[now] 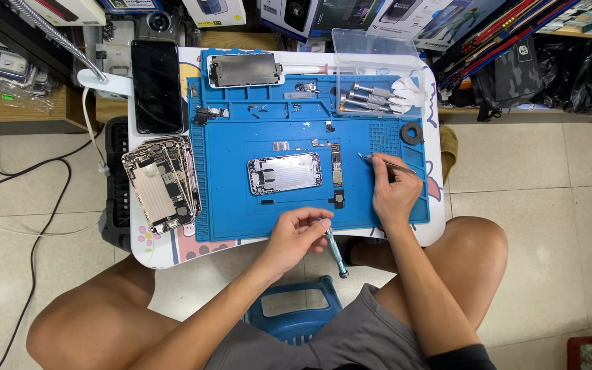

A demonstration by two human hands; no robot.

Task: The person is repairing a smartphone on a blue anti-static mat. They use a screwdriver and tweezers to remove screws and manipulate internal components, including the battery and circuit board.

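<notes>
Teal screwdriver pinched in L fingers.

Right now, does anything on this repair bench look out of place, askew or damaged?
Mostly orderly. The stack of opened silver phone housings sits fanned and tilted, overhanging the left edge of the blue silicone work mat. The left hand holds a slim teal screwdriver off the table's front edge. No visible damage or spills.

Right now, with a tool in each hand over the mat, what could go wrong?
1. The left hand holds the screwdriver past the table's front edge; a slip may drop it to the floor.
2. Small loose parts lie beside the opened phone, near the right hand with tweezers; a brush might scatter them.
3. The stacked phone housings overhang the mat and could slide.
</notes>
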